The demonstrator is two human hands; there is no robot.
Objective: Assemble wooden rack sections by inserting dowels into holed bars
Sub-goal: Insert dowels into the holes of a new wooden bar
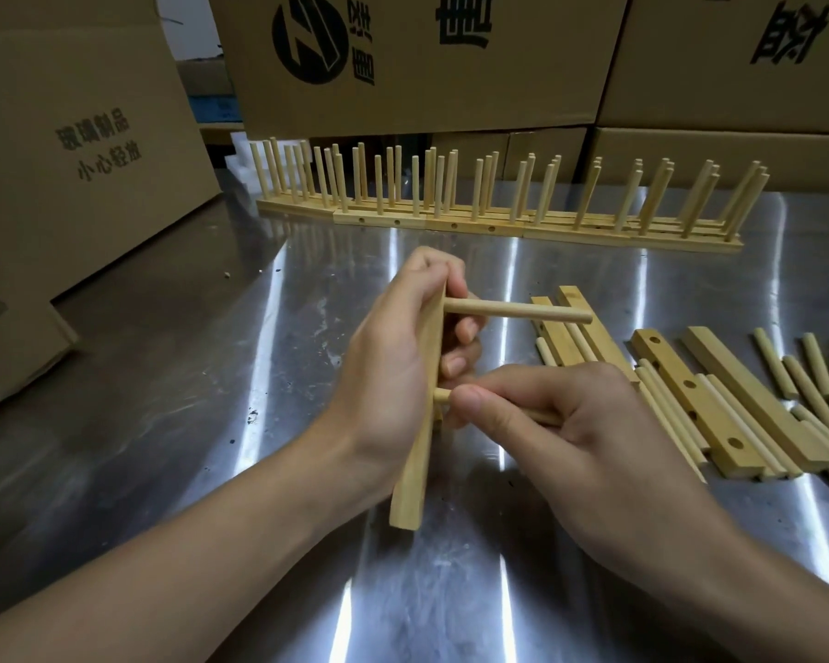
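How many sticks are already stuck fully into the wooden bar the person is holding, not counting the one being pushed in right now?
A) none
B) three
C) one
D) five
C: one dowel juts out from the upper part of the bar held in the left hand, while the right hand presses a second dowel in lower down.

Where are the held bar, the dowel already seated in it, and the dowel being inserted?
held bar [410,490], head view, lower face.
seated dowel [513,312], head view, mid-shaft.
dowel being inserted [442,395], head view, tip at bar.
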